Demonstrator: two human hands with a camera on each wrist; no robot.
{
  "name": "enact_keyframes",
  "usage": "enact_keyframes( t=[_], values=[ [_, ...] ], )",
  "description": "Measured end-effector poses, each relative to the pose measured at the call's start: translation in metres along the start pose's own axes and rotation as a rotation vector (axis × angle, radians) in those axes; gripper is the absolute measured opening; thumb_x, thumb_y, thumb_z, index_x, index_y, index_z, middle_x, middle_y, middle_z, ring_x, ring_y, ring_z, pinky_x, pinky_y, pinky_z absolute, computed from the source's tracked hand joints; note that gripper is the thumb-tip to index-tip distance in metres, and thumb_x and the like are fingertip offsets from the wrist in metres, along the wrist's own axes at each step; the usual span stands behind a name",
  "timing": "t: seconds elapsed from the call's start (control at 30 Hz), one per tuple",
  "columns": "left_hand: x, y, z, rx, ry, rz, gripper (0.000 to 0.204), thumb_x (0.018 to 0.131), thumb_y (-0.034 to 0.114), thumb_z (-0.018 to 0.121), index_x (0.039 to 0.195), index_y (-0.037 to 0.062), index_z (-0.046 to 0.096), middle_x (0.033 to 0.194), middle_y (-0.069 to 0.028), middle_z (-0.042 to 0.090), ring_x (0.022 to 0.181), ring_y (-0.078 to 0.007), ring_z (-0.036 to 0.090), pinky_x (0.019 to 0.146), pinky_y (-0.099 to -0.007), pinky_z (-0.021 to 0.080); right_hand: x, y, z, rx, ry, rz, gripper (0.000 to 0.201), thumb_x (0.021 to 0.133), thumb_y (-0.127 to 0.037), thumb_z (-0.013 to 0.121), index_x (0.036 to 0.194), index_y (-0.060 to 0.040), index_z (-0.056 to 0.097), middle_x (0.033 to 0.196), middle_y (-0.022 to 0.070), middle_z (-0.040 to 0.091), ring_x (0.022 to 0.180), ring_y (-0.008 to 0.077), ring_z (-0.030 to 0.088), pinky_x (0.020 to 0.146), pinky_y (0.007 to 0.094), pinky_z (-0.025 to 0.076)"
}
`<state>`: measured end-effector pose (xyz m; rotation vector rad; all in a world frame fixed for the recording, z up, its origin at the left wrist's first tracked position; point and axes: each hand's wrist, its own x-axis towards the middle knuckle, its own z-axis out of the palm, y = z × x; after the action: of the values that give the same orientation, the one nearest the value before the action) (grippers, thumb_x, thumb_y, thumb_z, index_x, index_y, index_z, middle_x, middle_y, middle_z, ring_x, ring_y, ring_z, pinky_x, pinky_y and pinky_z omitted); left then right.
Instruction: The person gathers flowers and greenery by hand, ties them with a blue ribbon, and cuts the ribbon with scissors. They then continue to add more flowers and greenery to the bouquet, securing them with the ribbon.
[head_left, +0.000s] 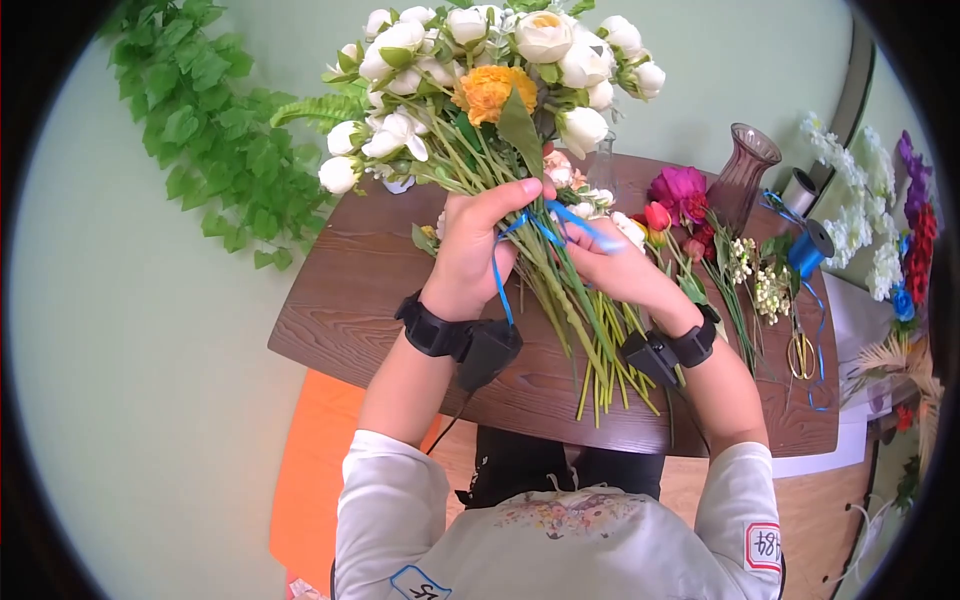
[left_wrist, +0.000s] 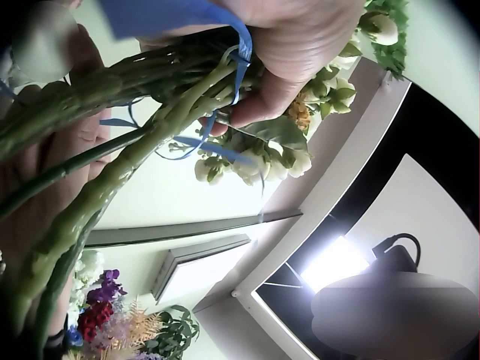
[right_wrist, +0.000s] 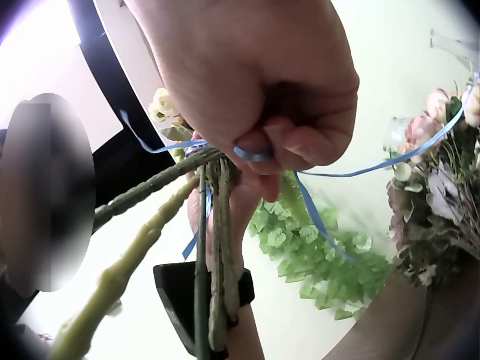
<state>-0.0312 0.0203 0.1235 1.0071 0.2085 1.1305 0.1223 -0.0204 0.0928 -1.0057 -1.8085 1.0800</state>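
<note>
Clock positions are read from the centre of the head view. I observe the bouquet of white artificial flowers with one orange bloom (head_left: 495,92) at 12 o'clock, held up over the dark brown wood-grain table (head_left: 370,290). Its green stems (head_left: 575,320) point towards 5 o'clock. The left hand (head_left: 478,240) has its fingers curled around the stems, thumb across them. The right hand (head_left: 612,258) has its fingers curled in and grips the thin blue ribbon (head_left: 503,275), which runs around the stems at the hands.

Surface: I locate the tinted, fluted glass vase (head_left: 742,180) at 2 o'clock and the blue ribbon spool (head_left: 808,250) near 3 o'clock. The gold-handled scissors (head_left: 801,355) lie between 3 and 4 o'clock. Loose flowers, including a magenta bloom (head_left: 679,193), lie nearer than the vase.

Room: the pale green wall (head_left: 110,360) carries trailing green ivy (head_left: 205,120) at 10 o'clock; an orange panel (head_left: 325,470) shows at 7 o'clock.
</note>
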Motion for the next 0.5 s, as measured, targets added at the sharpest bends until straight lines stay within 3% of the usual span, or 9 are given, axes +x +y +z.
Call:
enact_keyframes(
  t=[0.07, 0.13, 0.2, 0.27, 0.33, 0.5],
  values=[
    [0.001, 0.0, -0.001, 0.023, -0.047, 0.042, 0.024, 0.073, 0.002, 0.054, 0.095, -0.0082, 0.053, 0.083, -0.0121, 0.059, 0.075, -0.0167, 0.057, 0.069, -0.0282, 0.047, 0.0, 0.003, 0.002, 0.241, -0.01, 0.014, 0.028, 0.088, -0.022, 0.04, 0.068, -0.0043, 0.049, 0.048, -0.0044, 0.039, 0.041, 0.0039, 0.034, 0.038, 0.0191, 0.027],
    [0.0, 0.003, -0.001, -0.001, -0.063, 0.06, 0.027, 0.073, 0.003, 0.053, 0.097, -0.0085, 0.052, 0.083, -0.0118, 0.059, 0.076, -0.0165, 0.057, 0.07, -0.0286, 0.047, -0.002, 0.001, -0.003, 0.298, -0.046, 0.018, 0.035, 0.089, -0.03, 0.037, 0.062, -0.0086, 0.041, 0.046, -0.0044, 0.036, 0.039, 0.0047, 0.032, 0.036, 0.0196, 0.025],
    [0.0, 0.006, -0.001, -0.027, -0.08, 0.077, 0.029, 0.074, 0.003, 0.052, 0.1, -0.0088, 0.05, 0.083, -0.0116, 0.058, 0.077, -0.0162, 0.056, 0.072, -0.029, 0.046, -0.001, 0.007, -0.013, 0.756, -0.173, 0.146, 0.035, 0.089, -0.031, 0.037, 0.061, -0.0106, 0.038, 0.045, -0.0044, 0.033, 0.038, 0.0053, 0.029, 0.035, 0.0196, 0.024],
    [-0.001, 0.009, -0.002, -0.074, -0.179, 0.047, 0.033, 0.075, 0.004, 0.051, 0.104, -0.0091, 0.047, 0.081, -0.0106, 0.058, 0.078, -0.0157, 0.055, 0.074, -0.03, 0.046, 0.002, 0.014, -0.014, 0.747, -0.148, 0.174, 0.035, 0.089, -0.032, 0.037, 0.06, -0.0117, 0.037, 0.045, -0.0044, 0.031, 0.038, 0.0057, 0.027, 0.035, 0.0196, 0.022],
    [-0.004, 0.01, -0.001, -0.036, -0.146, 0.049, 0.033, 0.074, 0.004, 0.051, 0.105, -0.009, 0.047, 0.08, -0.01, 0.057, 0.077, -0.0158, 0.055, 0.074, -0.0303, 0.045, 0.005, 0.016, -0.011, 0.557, -0.031, 0.257, 0.035, 0.088, -0.032, 0.039, 0.061, -0.011, 0.038, 0.046, -0.0042, 0.033, 0.038, 0.0058, 0.028, 0.034, 0.02, 0.022],
    [-0.003, 0.012, -0.001, 0.004, -0.103, 0.079, 0.036, 0.074, 0.004, 0.051, 0.107, -0.0084, 0.045, 0.078, -0.0092, 0.057, 0.075, -0.0158, 0.054, 0.073, -0.0304, 0.045, 0.009, 0.022, -0.004, 0.337, 0.046, 0.368, 0.03, 0.087, -0.028, 0.042, 0.062, -0.0113, 0.039, 0.049, -0.0054, 0.033, 0.04, 0.0048, 0.028, 0.036, 0.0191, 0.022]
  ],
)
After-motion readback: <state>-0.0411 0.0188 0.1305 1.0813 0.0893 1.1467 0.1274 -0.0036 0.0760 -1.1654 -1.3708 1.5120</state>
